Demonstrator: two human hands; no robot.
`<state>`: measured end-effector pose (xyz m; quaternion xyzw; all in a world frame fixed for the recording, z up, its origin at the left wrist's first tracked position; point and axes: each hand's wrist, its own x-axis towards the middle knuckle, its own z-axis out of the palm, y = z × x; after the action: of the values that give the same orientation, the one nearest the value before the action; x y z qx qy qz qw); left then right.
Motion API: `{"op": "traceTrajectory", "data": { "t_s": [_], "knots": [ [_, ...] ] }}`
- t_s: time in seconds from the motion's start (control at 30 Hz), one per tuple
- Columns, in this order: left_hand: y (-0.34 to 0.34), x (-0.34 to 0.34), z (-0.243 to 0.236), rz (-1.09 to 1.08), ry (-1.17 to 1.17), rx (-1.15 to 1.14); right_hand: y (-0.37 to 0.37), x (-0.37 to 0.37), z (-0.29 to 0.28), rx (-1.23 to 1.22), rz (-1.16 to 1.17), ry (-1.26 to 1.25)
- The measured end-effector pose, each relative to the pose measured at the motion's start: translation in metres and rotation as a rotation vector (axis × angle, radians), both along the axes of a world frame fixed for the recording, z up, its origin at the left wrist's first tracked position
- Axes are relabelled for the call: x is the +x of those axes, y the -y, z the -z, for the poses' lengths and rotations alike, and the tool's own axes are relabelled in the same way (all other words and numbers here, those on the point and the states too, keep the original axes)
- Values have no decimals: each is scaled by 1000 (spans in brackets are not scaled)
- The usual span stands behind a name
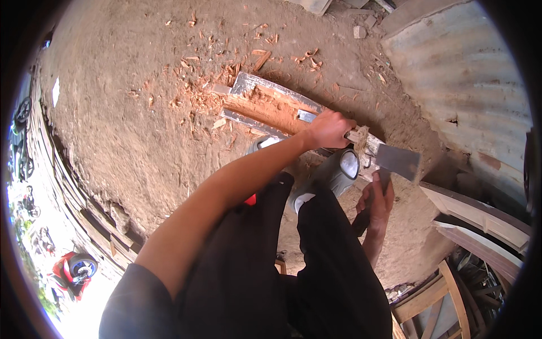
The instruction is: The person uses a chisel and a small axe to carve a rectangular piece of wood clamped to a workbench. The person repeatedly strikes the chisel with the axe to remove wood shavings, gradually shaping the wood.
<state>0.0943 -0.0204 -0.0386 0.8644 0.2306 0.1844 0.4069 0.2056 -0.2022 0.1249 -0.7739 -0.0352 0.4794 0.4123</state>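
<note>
A long hollowed wooden piece (271, 105), reddish inside with worn white and dark edges, lies slanting on the ground before my feet. My left hand (330, 129) is closed in a fist over its narrower right-hand part, gripping it; the underside of the grip is hidden. A small shiny metal piece (306, 116) shows beside that fist. At the rough, pale right end, my right hand (379, 200) is closed around the dark handle of a cleaver (398, 161). The wide grey blade points up and away, overlapping or close to the wood; contact cannot be made out.
Wood chips (203, 101) litter the dirt floor (130, 118) around the piece's left end. My grey shoes (340, 169) stand close below the wood. Corrugated metal sheeting (468, 85) rises at the right, above stacked boards (480, 217) and a wooden frame (429, 299).
</note>
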Motion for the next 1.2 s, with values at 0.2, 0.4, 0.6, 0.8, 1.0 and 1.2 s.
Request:
{"op": "traceTrajectory", "data": {
  "t_s": [0.2, 0.4, 0.6, 0.8, 1.0, 1.2],
  "knots": [
    [0, -2, -5, 15, -50, -10, -9, -17, 13, -12, -93, 60],
    [2, -11, -6, 74, -105, 15, -12, -16, 9, 55, -32, 21],
    [-1, -29, 1, 168, -171, 62, -3, -6, 12, -36, -153, -121],
    [2, -31, -14, 240, -121, 51, 6, -7, -1, -76, -9, -84],
    [12, -9, -21, 152, -39, -79, 7, -8, -10, -26, -43, -71],
    [-4, 0, -17, -193, 158, -196, 1, -15, -20, 23, -107, -11]
  ]
}}
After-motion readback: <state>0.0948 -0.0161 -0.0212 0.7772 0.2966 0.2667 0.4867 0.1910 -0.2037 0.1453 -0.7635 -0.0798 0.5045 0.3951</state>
